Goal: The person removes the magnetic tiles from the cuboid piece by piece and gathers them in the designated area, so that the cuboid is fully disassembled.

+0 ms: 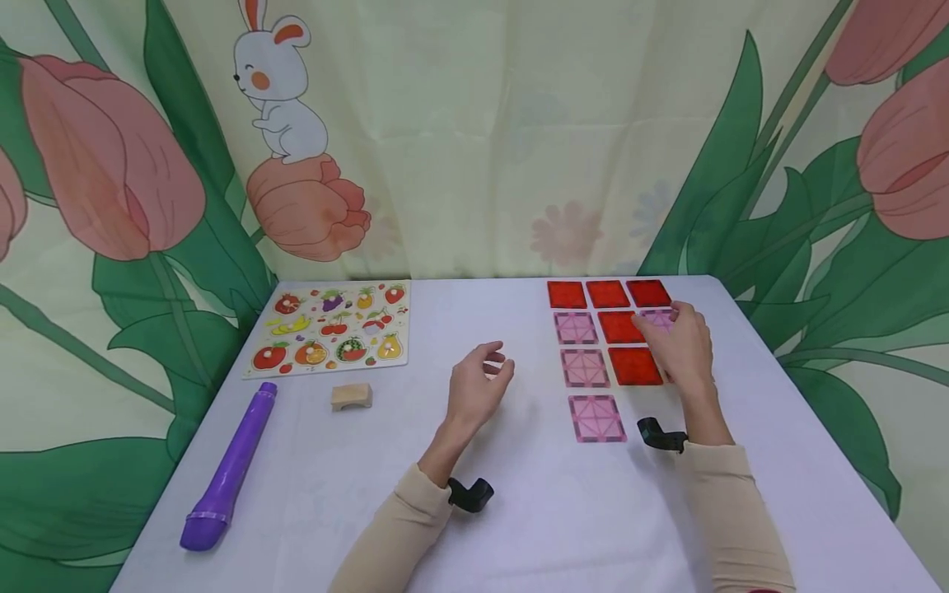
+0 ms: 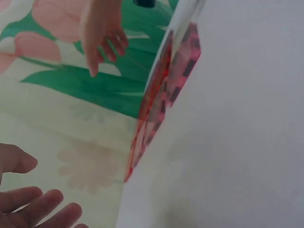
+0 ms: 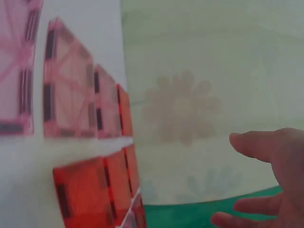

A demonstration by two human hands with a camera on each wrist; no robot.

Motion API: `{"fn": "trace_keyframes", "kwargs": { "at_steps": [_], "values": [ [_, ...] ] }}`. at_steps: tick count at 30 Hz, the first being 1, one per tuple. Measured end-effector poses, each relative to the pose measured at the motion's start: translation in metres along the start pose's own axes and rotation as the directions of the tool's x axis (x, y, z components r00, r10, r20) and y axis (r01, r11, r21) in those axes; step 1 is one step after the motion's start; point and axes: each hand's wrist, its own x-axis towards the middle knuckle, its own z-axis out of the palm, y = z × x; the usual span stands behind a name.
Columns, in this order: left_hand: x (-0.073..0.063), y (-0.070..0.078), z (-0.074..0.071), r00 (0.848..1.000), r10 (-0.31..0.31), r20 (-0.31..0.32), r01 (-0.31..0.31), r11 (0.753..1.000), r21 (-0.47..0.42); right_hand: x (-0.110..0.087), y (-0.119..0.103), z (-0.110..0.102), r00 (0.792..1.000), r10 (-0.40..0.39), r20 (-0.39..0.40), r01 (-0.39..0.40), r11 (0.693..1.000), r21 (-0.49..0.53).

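Square see-through tiles lie in rows at the table's right. The far row is red, with a red tile (image 1: 567, 294) at its left end. Nearer rows mix a red tile (image 1: 634, 366) with pink tiles (image 1: 586, 368), and a single pink tile (image 1: 597, 418) lies closest. Over the right column hovers my right hand (image 1: 684, 346), loosely bent, above a partly covered pink tile (image 1: 656, 318). The right wrist view shows its thumb and fingers apart with nothing between them. My left hand (image 1: 478, 387) hangs in the air left of the tiles, fingers relaxed and holding nothing.
A fruit-picture board (image 1: 334, 328) lies at the back left. In front of it sit a small wooden block (image 1: 352, 397) and a purple microphone-shaped toy (image 1: 231, 469). A printed curtain (image 1: 474, 148) hangs behind the white table (image 1: 296, 511).
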Motion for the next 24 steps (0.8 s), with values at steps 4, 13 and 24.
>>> {"fn": "trace_keyframes", "kwargs": {
  "at_steps": [4,13,24],
  "values": [
    [0.005,-0.002,-0.019,0.994,0.082,-0.071,-0.078,0.996,0.051,-0.011,-0.021,0.004,0.995,-0.1,-0.001,0.1,0.994,0.033],
    [0.006,-0.011,-0.059,0.971,0.23,-0.067,-0.185,0.898,0.398,-0.029,-0.043,0.017,0.911,-0.408,0.067,0.41,0.912,-0.013],
    [0.015,-0.029,-0.081,0.978,0.206,-0.04,-0.126,0.73,0.672,-0.053,-0.06,0.05,0.828,-0.548,0.117,0.558,0.824,-0.095]
  ]
}}
